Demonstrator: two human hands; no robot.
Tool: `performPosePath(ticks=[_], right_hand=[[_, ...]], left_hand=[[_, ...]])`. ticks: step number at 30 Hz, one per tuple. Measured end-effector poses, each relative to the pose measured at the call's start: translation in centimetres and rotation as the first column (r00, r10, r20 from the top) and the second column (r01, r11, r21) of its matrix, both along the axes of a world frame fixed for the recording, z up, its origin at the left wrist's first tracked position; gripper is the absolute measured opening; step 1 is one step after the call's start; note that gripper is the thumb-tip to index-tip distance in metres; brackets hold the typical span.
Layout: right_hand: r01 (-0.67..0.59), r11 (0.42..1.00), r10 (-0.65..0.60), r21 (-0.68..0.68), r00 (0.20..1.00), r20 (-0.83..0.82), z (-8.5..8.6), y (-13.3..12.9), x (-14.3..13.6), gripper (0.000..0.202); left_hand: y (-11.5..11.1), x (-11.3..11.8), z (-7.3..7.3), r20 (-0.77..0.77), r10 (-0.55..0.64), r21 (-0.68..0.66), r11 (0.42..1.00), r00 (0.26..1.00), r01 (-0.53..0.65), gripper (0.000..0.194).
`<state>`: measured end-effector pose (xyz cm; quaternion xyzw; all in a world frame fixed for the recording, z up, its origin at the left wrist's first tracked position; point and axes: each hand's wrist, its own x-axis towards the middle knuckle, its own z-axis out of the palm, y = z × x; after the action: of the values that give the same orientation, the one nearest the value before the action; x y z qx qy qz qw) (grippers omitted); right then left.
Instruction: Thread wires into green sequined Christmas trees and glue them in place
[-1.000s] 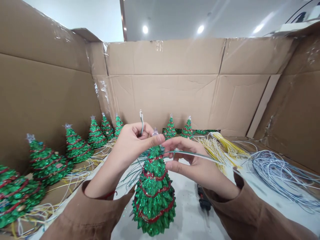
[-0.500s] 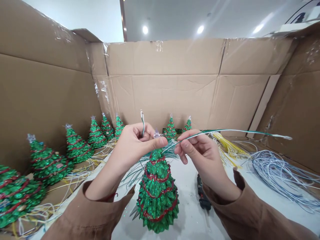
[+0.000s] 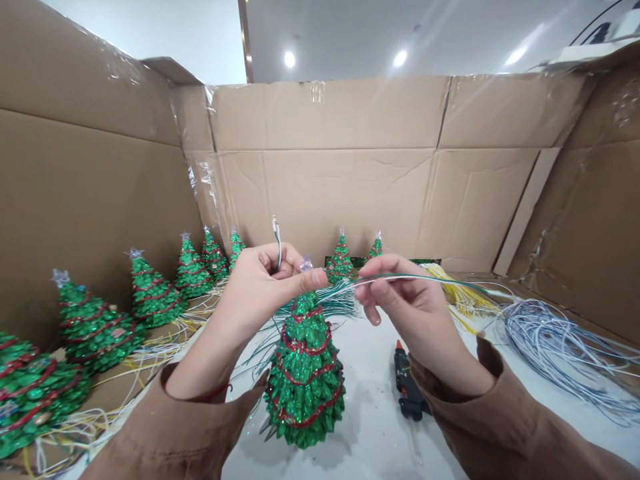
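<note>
A green-and-white wire [image 3: 278,241] pokes up from the fingers of my left hand [image 3: 273,273], which is closed on it. The thumb of that hand lies across the top of a glittery green Christmas tree [image 3: 306,363] with red garlands and a clear tip; whether it grips the tree too, I cannot tell. My right hand [image 3: 405,293] pinches green and white wires [image 3: 425,277] whose pale end points right. Between the hands the wires pass close to the treetop, partly lost against loose green wires [image 3: 340,305] behind.
Black glue gun [image 3: 407,387] lies on the white table beside my right sleeve. Blue-white wire coil [image 3: 545,347] and yellow wire bundle [image 3: 457,290] are at right. Several finished trees [image 3: 155,287] line the left and back, before cardboard walls [image 3: 325,180]. Blades [image 3: 267,430] show by the tree's base.
The tree and my left hand have shifted slightly left. The wires' free end at right has swung down and now reaches less far. Both hands keep their grip.
</note>
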<state>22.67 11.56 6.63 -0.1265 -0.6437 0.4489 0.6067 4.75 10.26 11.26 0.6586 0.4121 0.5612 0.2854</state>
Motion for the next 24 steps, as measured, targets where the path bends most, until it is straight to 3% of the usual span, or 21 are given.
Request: performPosePath(ticks=[3, 7, 9, 14, 16, 21, 24], right_hand=[[0.039, 0.997, -0.036, 0.066, 0.998, -0.049, -0.12, -0.11, -0.33, 0.018], [-0.021, 0.993, -0.004, 0.114, 0.977, 0.211, -0.17, -0.16, -0.87, 0.013], [-0.006, 0.996, -0.018, 0.093, 0.968, 0.251, -0.06, -0.19, -0.79, 0.005], [0.154, 0.985, -0.152, 0.077, 0.988, -0.029, 0.32, -0.44, -0.21, 0.006], [0.195, 0.977, -0.190, 0.090, 0.980, -0.061, 0.32, -0.49, -0.28, 0.009], [0.053, 0.998, -0.062, 0.039, 0.962, 0.266, -0.11, -0.23, -0.94, 0.004], [0.044, 0.999, -0.038, -0.020, 0.967, 0.254, -0.14, -0.22, -0.85, 0.014]], left_hand=[[0.09, 0.20, -0.22, -0.009, -0.045, -0.033, 0.998, 0.999, 0.044, 0.037], [0.41, 0.20, -0.54, -0.047, -0.091, -0.054, 0.995, 0.995, 0.089, 0.032], [0.49, 0.10, -0.53, -0.037, -0.083, -0.044, 0.996, 0.996, 0.081, 0.033], [0.41, 0.14, -0.40, 0.006, -0.038, -0.042, 0.998, 0.999, 0.038, 0.040], [0.41, 0.25, -0.49, -0.012, -0.045, -0.059, 0.997, 0.999, 0.044, 0.037], [0.50, 0.19, -0.61, -0.035, -0.058, -0.049, 0.997, 0.998, 0.057, 0.033], [0.50, 0.09, -0.46, -0.015, -0.025, -0.035, 0.999, 1.000, 0.024, 0.037]])
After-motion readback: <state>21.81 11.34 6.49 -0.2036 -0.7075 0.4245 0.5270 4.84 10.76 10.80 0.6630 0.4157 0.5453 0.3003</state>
